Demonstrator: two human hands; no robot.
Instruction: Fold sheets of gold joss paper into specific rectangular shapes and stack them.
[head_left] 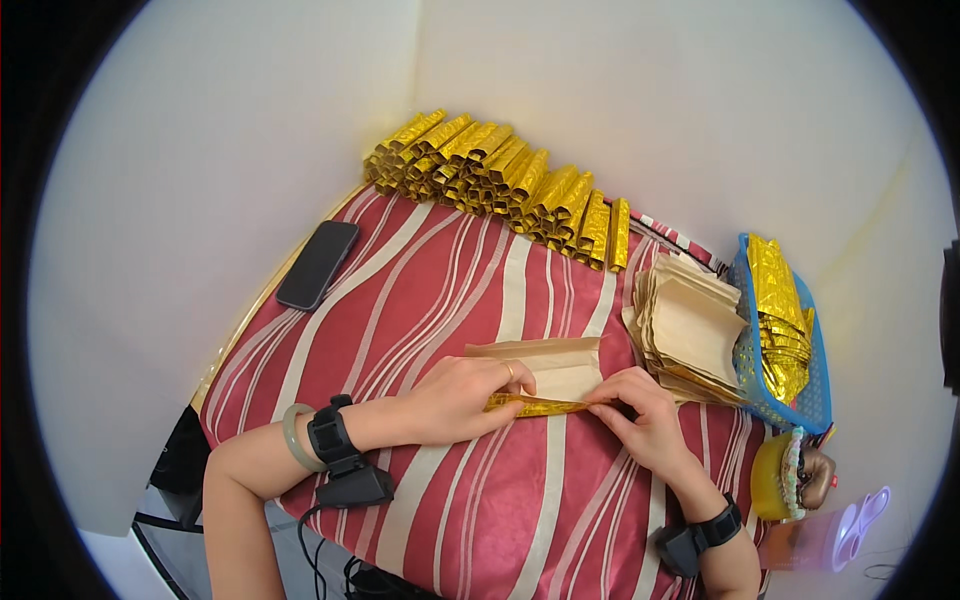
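A tan paper sheet (562, 358) lies across the cloth in front of me, with a narrow strip of gold foil (548, 407) along its near edge. My left hand (462, 398) grips the left part of that strip, thumb on the near side and fingers bent over the paper. At the right end, my right hand (645, 415) pinches the gold edge between thumb and fingers. Both hands are closed on the same foil-edged paper. Part of the sheet's left side is hidden under my left hand.
Many gold foil tubes (500, 170) are piled along the far edge of the striped cloth (400, 290). To the right are a stack of tan paper (692, 320) and a blue basket (815, 395) holding gold foil sheets (775, 285). A phone (318, 265) lies far left; cups (768, 478) stand at right.
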